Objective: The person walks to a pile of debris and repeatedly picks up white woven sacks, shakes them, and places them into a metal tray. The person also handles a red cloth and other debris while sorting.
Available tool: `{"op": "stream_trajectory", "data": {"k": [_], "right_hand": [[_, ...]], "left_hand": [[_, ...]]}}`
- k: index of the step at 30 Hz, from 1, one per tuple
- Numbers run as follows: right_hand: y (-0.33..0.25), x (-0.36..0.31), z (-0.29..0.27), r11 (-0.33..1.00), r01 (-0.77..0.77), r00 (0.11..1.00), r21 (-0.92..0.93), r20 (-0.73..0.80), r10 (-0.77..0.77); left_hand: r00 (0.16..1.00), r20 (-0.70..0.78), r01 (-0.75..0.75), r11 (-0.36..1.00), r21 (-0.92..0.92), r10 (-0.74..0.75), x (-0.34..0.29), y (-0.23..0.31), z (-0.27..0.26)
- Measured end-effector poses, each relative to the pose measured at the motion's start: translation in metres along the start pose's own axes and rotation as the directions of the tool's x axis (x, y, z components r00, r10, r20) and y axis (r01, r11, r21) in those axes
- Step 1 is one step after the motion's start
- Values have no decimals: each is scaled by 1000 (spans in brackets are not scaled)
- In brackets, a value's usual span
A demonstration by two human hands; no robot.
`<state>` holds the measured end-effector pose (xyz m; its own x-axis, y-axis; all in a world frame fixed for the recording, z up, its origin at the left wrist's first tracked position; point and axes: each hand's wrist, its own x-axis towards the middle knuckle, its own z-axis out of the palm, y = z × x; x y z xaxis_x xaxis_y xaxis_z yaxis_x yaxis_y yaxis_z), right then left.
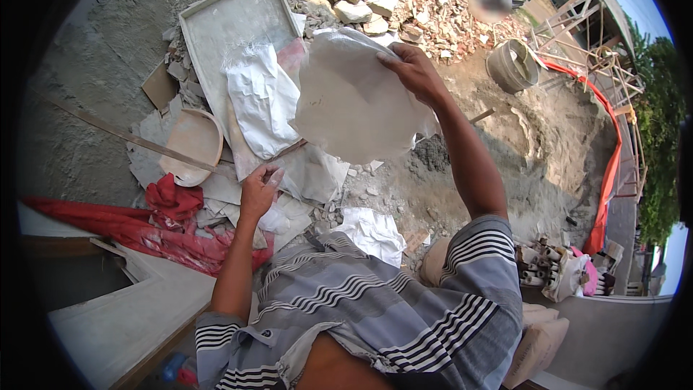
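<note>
My right hand (pixel 415 72) is raised and closed on the top edge of a cloudy plastic bag (pixel 354 101), which hangs spread out in front of me and looks dusty. Lower and to the left, my left hand (pixel 261 186) has its fingers curled together, with pale dust on them. Whether something small sits in its fingers is hidden. Just beyond it lies a crumpled white sack (pixel 260 97), partly over a grey rectangular tray (pixel 231 22). More plastic sheeting (pixel 314 172) lies below the hanging bag.
A pale oval basin (pixel 193 141) and a long wooden strip (pixel 130 130) stand left. Red cloth (pixel 173 206) drapes near the ledge. Rubble (pixel 419 0) is heaped at the back. A bucket (pixel 512 65), sand (pixel 534 130) and an orange-red sheet (pixel 610 166) are right.
</note>
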<state>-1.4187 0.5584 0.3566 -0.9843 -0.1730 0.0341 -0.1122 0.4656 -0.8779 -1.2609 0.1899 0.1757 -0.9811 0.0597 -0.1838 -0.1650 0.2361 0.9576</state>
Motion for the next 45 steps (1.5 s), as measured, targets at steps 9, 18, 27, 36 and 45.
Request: {"op": "stream_trajectory", "data": {"k": [9,18,27,36,45], "right_hand": [[-59,7,0,980,191,982,59,-21,-190],[-112,8,63,834,469,867,-290,330,-373],[-93,24,104,700,652,730,-293,490,-476],[-68,49,115,675,604,785,-424,459,-415],[-65,107,140,567,626,777,-535,366,-512]], "left_hand": [[983,-155,-97,995,-12,94,1,-4,0],[812,-376,-362,891,276,446,35,88,-57],[973,-54,-226,974,-5,226,46,118,-104],[917,-205,-238,884,403,341,34,114,-95],[872,-396,-165,934,316,288,56,83,-132]]}}
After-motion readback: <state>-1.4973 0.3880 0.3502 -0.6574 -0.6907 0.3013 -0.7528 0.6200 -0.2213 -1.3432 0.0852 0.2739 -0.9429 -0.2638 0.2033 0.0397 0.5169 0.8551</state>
